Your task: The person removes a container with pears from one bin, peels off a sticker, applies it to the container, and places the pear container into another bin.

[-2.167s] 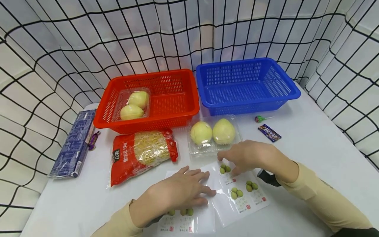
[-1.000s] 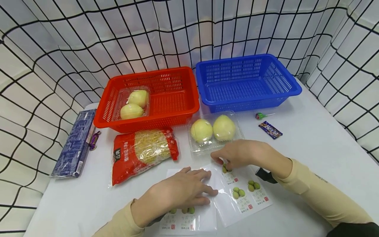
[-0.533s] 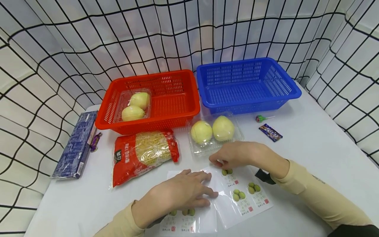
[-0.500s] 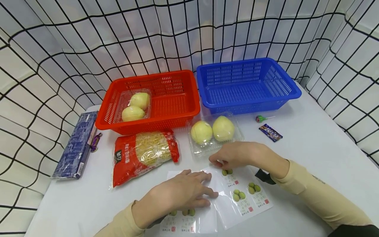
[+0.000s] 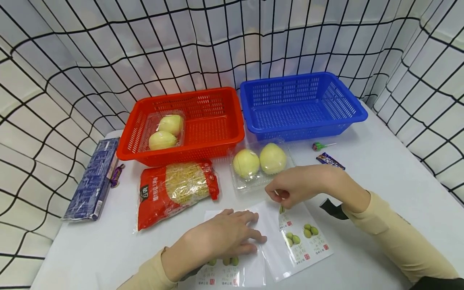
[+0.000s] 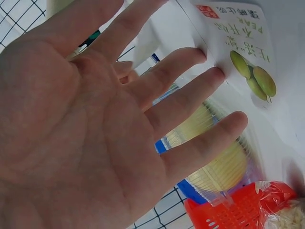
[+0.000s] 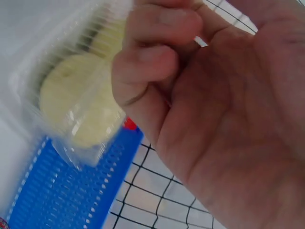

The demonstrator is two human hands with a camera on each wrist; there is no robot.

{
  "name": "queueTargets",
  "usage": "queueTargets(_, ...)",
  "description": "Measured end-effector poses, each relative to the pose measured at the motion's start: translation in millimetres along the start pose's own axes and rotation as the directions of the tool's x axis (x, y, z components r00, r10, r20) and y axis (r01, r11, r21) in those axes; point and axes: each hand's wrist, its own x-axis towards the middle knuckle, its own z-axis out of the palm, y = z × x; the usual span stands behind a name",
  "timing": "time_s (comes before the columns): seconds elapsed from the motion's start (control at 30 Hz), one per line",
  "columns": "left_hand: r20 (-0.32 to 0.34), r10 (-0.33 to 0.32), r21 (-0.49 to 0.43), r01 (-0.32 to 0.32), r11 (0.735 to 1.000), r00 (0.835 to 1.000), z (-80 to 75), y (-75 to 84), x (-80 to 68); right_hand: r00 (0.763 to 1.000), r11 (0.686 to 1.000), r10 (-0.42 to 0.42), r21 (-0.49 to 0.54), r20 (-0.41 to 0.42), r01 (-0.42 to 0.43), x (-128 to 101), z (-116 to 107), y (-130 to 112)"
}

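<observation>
Two white sheets of pear stickers lie at the table's near edge. My left hand presses flat, fingers straight, on the left sheet; its open palm fills the left wrist view. My right hand hovers over the top of the right sheet, fingers curled, pinching the corner of the top pear sticker, which curls up off the sheet. The curled fingers show in the right wrist view. A clear clamshell of two pears sits just beyond the right hand.
A red basket holds another pear clamshell; a blue basket stands to its right. A red noodle bag, blue box, purple candy, lollipop and chocolate bar lie around. Netted walls surround the table.
My right hand has worked at the top sticker of the right sheet and now lifts slightly, peeling it up. The left hand has stayed pressed on the left sheet.
</observation>
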Motion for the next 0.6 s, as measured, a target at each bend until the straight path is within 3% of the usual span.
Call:
queueTargets(0.17,-0.031,-0.005,0.011,0.006,1.000,0.999,1.6,0.5,-0.2,0.997,0.998,-0.066,0.008,-0.032,0.067,-11.1,-9.1,1.5)
queueTargets(0.6,-0.059,0.010,0.006,-0.009,1.000,0.998,3.6,-0.5,0.8,0.978,0.982,-0.142,0.101,-0.153,0.159,-43.2,-27.8,16.5)
